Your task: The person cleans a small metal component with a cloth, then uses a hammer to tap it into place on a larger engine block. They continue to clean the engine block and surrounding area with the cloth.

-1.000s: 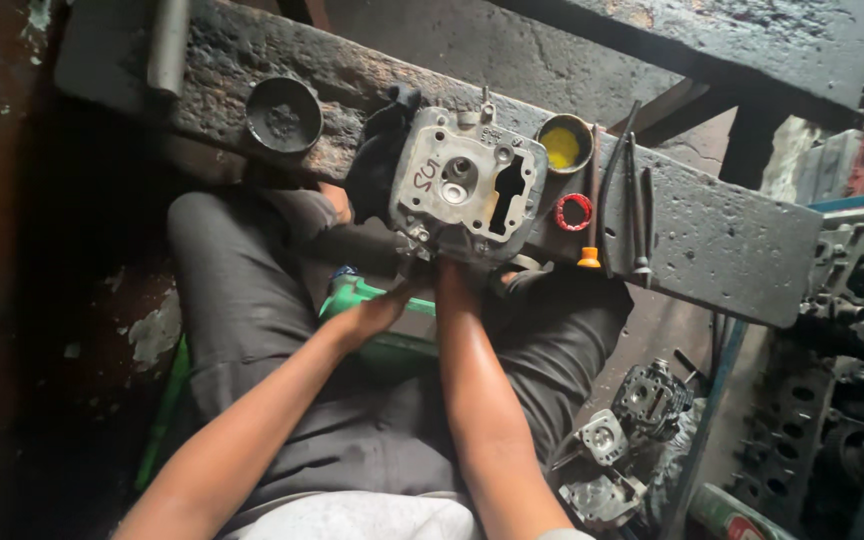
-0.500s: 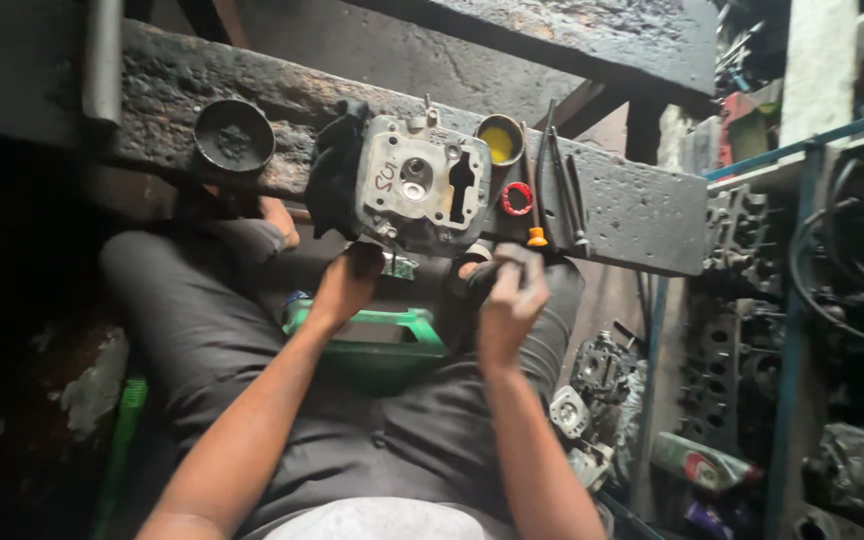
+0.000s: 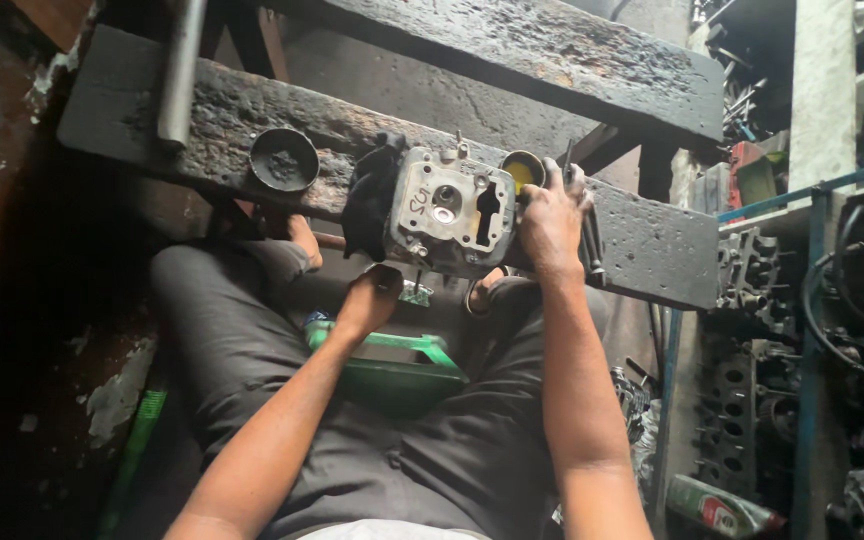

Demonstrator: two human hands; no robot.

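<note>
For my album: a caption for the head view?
Right hand grips engine cylinder head on charred bench; left hand beneath.

The grey cast-metal engine cylinder head (image 3: 450,212) looks dull and matt, with bare, lightly scuffed faces. A black cloth rag (image 3: 367,205) beside it appears soft and oil-soaked. The dark wooden plank tabletop (image 3: 652,245) under them is rough, charred-looking and greasy. A round black metal cup (image 3: 284,160) shows a grimy, matt finish. The green plastic stool (image 3: 392,365) below looks smooth, with a slight sheen
</note>
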